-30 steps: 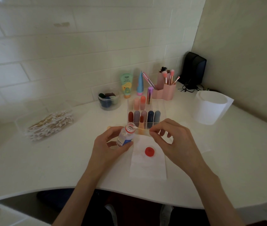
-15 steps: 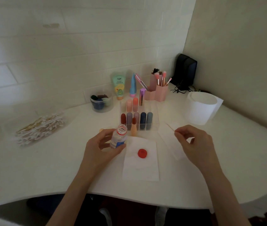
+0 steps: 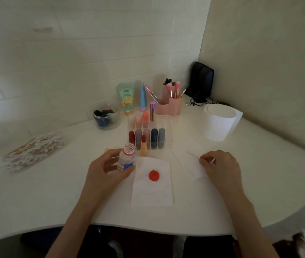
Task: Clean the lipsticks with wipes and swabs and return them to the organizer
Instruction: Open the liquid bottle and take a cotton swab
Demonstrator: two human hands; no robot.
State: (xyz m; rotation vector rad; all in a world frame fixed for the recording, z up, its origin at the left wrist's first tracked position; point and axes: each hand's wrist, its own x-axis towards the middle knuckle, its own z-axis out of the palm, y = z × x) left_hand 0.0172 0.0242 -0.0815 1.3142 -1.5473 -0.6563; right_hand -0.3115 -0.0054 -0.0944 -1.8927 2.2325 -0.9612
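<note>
Two grips: left hand (image 3: 107, 172) around uncapped clear plastic bottle (image 3: 127, 158), liable to spill if tilted; right hand (image 3: 220, 166) pinching thin swab stick (image 3: 194, 155).

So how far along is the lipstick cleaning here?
Done: the small clear bottle is uncapped, its red cap lying on the white wipe. In hand: the left hand holds the bottle, the right hand pinches a thin swab stick. Left: the opened red lipstick stands outside the clear acrylic organizer, not yet returned.

One bottle (image 3: 126, 159), one swab (image 3: 194, 155), two hands (image 3: 107, 171) (image 3: 220, 164)
</note>
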